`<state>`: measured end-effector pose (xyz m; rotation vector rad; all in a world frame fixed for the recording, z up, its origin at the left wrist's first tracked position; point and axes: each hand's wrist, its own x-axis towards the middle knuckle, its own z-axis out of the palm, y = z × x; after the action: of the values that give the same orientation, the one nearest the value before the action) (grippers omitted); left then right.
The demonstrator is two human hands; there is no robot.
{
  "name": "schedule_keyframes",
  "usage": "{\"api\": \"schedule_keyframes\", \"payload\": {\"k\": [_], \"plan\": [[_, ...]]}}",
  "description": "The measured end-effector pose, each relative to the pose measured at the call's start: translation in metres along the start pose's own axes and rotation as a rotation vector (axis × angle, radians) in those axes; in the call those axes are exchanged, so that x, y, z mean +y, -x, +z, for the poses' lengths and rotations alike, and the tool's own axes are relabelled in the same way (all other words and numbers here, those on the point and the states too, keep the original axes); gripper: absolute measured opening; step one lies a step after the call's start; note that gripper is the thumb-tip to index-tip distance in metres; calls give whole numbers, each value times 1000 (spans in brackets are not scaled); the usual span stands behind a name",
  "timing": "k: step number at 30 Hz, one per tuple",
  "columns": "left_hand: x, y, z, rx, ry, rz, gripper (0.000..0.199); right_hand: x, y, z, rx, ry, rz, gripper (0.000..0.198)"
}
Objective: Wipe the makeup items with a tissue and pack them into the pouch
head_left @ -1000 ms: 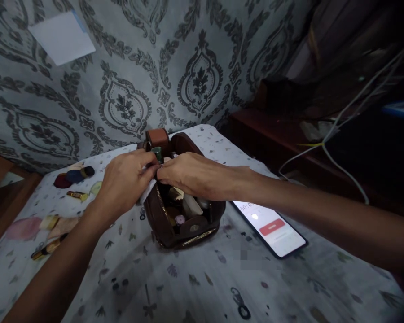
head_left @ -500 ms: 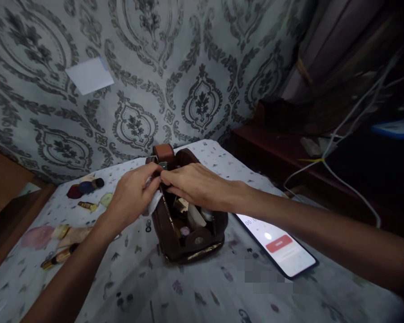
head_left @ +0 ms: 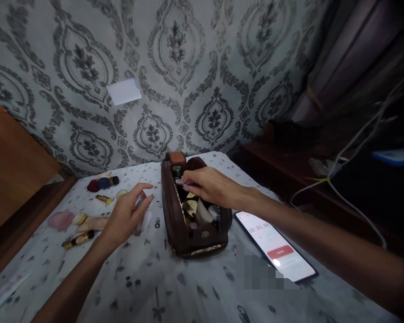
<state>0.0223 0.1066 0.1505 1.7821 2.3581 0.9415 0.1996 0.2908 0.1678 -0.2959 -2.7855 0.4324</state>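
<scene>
My left hand [head_left: 129,213] is left of the brown bag, its thumb and index finger apart. A crumpled, whitish, see-through piece [head_left: 144,222] hangs under the palm, held by the lower fingers, which are mostly hidden. Over the bag's opening, my right hand [head_left: 207,185] pinches a small pale pinkish thing [head_left: 182,182] whose kind I cannot make out. The brown bag [head_left: 171,224] stands unzipped on the patterned sheet. Inside it are a green-capped bottle [head_left: 177,170], a gold-coloured item [head_left: 190,207], a pale flat piece [head_left: 204,214] and other small things in shadow.
Right of the bag lies a lit phone [head_left: 286,255] showing a timer. Cosmetics are spread to the left: a gold-and-black tube [head_left: 78,240], a pink puff-like item [head_left: 61,220], a small gold item [head_left: 103,199] and dark round pieces [head_left: 104,181]. White cables [head_left: 353,204] hang at the right.
My hands have come apart. The left has drawn away leftward from the bag's rim with the whitish piece; the right stays over the opening, its pinched pale thing now showing. The view has shifted left.
</scene>
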Motion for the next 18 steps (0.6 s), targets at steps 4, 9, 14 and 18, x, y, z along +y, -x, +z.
{"api": "schedule_keyframes", "payload": {"k": [4,9,14,18], "plan": [[-19,33,-3,-32,-8,-80,37,-7,15,-3,191,-23,27,11],[-57,93,7,30,-132,-131,34,-43,47,7,284,-153,-144,18],[-82,155,19,-70,-188,-43,46,-88,69,49,64,-239,-292,24],[-97,182,23,-129,-222,38,43,-116,67,91,-110,-350,-241,24]]}}
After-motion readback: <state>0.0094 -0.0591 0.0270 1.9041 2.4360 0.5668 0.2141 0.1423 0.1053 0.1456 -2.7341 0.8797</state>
